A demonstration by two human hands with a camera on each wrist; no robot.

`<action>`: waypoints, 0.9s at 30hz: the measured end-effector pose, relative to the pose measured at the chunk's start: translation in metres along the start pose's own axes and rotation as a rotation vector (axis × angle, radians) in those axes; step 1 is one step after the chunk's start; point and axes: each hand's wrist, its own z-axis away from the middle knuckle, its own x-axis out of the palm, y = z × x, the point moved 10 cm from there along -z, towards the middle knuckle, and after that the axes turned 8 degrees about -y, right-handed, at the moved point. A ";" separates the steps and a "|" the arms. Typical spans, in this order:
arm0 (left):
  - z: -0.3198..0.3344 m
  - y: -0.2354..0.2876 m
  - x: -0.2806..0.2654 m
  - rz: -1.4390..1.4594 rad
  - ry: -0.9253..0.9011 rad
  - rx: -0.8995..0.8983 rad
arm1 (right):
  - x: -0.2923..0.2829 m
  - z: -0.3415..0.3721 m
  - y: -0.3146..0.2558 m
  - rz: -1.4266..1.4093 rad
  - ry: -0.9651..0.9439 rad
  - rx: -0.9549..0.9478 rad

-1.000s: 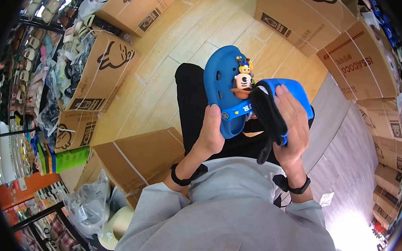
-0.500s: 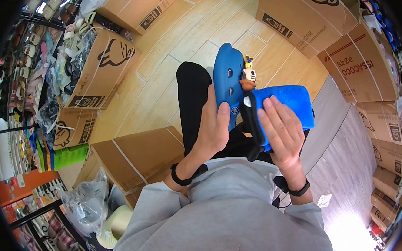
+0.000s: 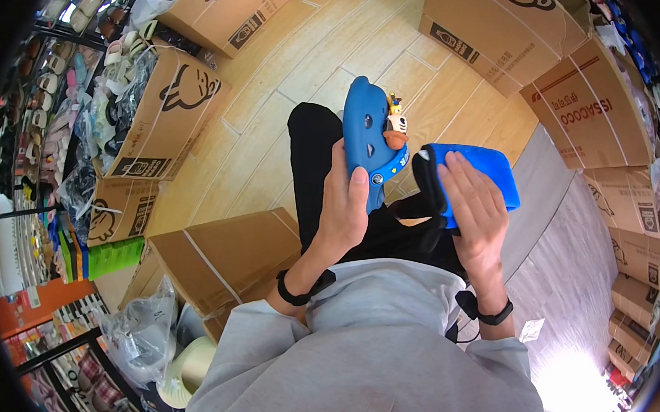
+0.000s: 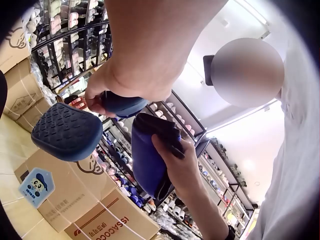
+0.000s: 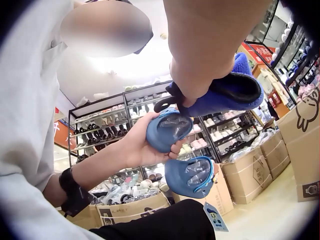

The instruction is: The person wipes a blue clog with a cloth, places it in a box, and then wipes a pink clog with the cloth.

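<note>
My left hand [image 3: 345, 203] grips a blue clog [image 3: 359, 116] by its heel end, turned partly on its side. Cartoon figure charms [image 3: 397, 126] stick up from its front. A second blue clog [image 5: 176, 181] shows below the held one in the right wrist view, and a paper tag [image 5: 216, 217] dangles from it. In the left wrist view a textured sole [image 4: 67, 132] faces the camera. To the right of the clogs, my right hand [image 3: 474, 208] holds a folded blue plush mitt [image 3: 494, 162] with black edging, fingers flat along its top and thumb against the other side. A gap separates mitt and clog.
Cardboard boxes stand around the tiled floor [image 3: 342, 38], including one box [image 3: 227, 252] close by my left knee and a stack by the printed box [image 3: 582, 101] at right. Shoe racks [image 3: 42, 109] line the left side. A clear plastic bag [image 3: 142, 327] lies lower left.
The clog has tilted from sole-down onto its side in my left hand. The mitt, earlier against the clog's strap, has moved away to the right with my right hand.
</note>
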 end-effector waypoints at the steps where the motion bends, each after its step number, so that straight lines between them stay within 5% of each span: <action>1: 0.000 0.004 0.001 -0.038 -0.014 -0.018 | -0.002 0.001 0.002 0.003 0.027 0.017; 7: -0.001 0.016 0.006 -0.049 0.040 0.037 | -0.003 0.002 -0.027 -0.013 0.036 -0.124; 15: 0.002 0.004 0.010 -0.057 0.020 -0.081 | 0.002 0.002 0.004 -0.008 0.034 0.070; 21: 0.001 0.000 0.015 -0.005 -0.005 -0.020 | -0.006 0.008 -0.031 -0.019 0.074 -0.210; 27: 0.002 0.005 0.015 0.081 -0.038 -0.034 | -0.001 0.006 -0.002 -0.106 0.112 0.003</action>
